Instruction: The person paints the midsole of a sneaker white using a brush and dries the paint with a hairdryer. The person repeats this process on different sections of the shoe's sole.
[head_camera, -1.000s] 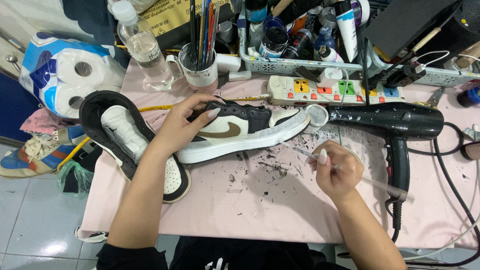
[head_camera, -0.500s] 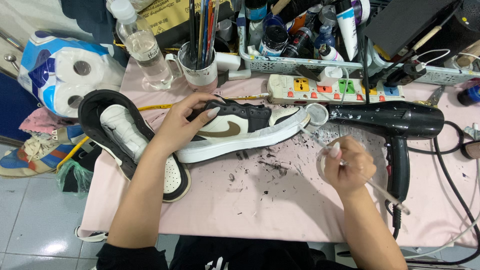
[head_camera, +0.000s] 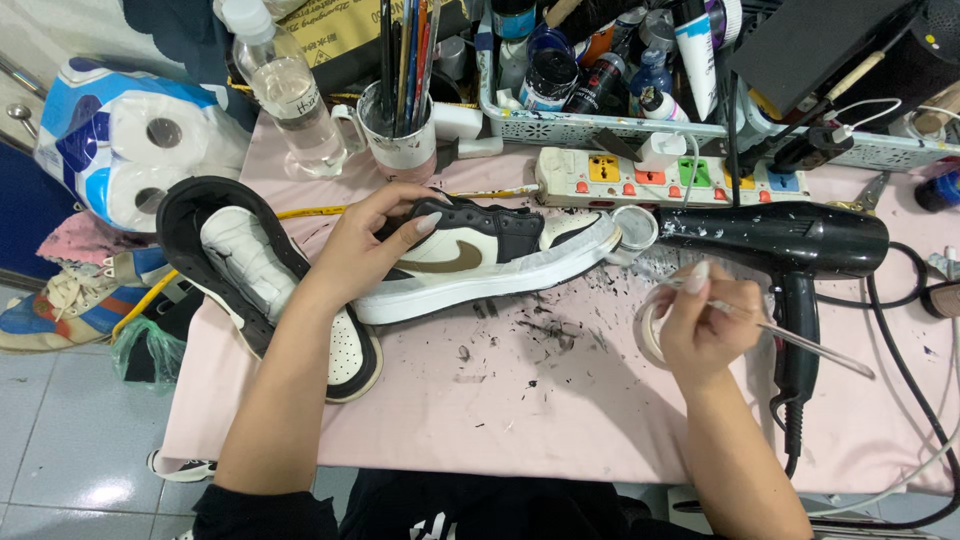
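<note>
Two hands work over the pink-covered counter (head_camera: 520, 410). The left hand (head_camera: 365, 245) lies curled over the collar and heel of the cream, black and brown sneaker (head_camera: 490, 260), pressing it on its side at mid counter so the painted upper faces the person and does not shift. The right hand (head_camera: 700, 330), to the right and nearer, is closed around a roll of tape (head_camera: 648, 325) and a thin brush (head_camera: 790, 335), the handle angled out to the right, apparently to keep both within reach. A small open jar (head_camera: 633, 228) sits just beside the sneaker's toe; the black hair dryer (head_camera: 790, 245) rests on its side, just right of the jar. A second sneaker (head_camera: 260, 280) lies at the left edge.
</note>
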